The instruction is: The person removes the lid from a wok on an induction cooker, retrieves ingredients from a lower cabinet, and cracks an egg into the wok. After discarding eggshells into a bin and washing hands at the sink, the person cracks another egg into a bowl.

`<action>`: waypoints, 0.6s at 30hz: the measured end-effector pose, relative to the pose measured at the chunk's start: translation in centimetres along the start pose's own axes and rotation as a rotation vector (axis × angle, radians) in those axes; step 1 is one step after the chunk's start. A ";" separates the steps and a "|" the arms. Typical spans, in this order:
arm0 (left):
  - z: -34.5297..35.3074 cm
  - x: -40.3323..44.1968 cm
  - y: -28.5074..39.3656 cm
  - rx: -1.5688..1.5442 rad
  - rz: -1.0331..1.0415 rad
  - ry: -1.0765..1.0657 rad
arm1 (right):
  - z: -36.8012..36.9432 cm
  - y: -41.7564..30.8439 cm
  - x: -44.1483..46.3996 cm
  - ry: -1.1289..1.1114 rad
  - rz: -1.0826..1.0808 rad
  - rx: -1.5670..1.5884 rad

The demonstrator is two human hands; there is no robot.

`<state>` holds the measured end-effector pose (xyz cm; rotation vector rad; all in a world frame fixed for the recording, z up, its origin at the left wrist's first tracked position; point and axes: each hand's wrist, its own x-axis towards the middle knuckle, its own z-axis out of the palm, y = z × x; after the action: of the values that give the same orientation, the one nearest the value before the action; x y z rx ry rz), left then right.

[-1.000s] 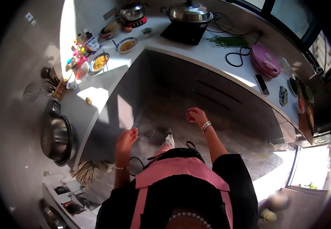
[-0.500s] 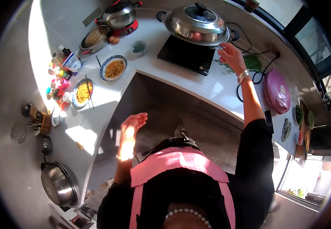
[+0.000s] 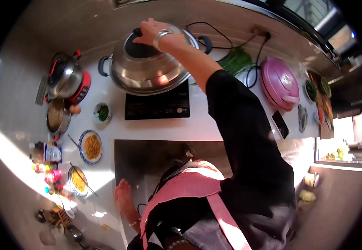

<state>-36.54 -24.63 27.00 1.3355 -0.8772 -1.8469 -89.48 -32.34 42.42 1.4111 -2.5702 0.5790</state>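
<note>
The right hand (image 3: 152, 33) partly hides the lid knob (image 3: 137, 32); the steel lid (image 3: 147, 73) conceals the inside of the pan (image 3: 103, 66). The bottom edge crops the pearl necklace (image 3: 177, 243). Labels on condiment bottles (image 3: 53, 176) are illegible.

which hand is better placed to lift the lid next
Probably the right hand: it is at the knob of the lid, while the left hand is beside the edge of the counter, well away.
</note>
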 end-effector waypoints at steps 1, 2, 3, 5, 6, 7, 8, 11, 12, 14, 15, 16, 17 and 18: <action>-0.3 0.8 0.1 0.017 -0.022 -0.016 | 0.1 0.0 0.3 -0.022 0.003 -0.002; -0.9 1.5 0.3 0.027 -0.036 -0.022 | 0.2 0.1 0.6 -0.042 -0.006 0.002; -1.9 2.7 0.0 0.013 -0.027 -0.094 | 0.3 0.4 0.7 -0.017 -0.001 0.006; -0.1 2.4 1.8 0.111 0.006 -0.110 | 0.7 0.3 1.2 0.025 -0.021 0.017; 0.7 2.4 2.4 0.156 0.025 -0.115 | 0.6 0.3 1.3 0.027 -0.023 0.013; 0.6 2.8 2.6 0.151 0.015 -0.109 | 0.6 0.3 1.2 0.028 -0.022 0.013; 0.5 3.2 2.9 0.148 0.005 -0.104 | 0.6 0.4 1.1 0.029 -0.019 0.014; 0.7 4.1 3.4 0.216 0.039 -0.143 | 0.6 0.9 1.1 0.131 -0.060 0.031; 0.7 3.9 3.5 0.248 0.063 -0.148 | -0.1 0.8 1.0 0.124 -0.054 0.023; 1.1 4.3 3.6 0.612 0.268 -0.181 | -2.0 0.1 1.2 0.093 0.021 -0.045; 1.7 4.5 4.2 0.881 0.409 -0.224 | -3.2 0.6 1.8 -0.075 0.060 0.052; 2.3 4.8 4.8 1.138 0.573 -0.234 | -4.4 0.3 1.7 0.029 0.023 0.033; 2.1 5.9 4.6 0.645 0.225 -0.167 | -5.8 0.1 1.6 0.135 -0.007 0.007; 1.5 7.0 4.3 0.346 0.103 -0.189 | -7.3 0.3 1.5 0.243 -0.028 -0.028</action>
<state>-39.01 -32.60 27.46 1.3004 -1.3903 -1.8182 -90.97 -30.40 49.51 1.2792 -2.3560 0.6626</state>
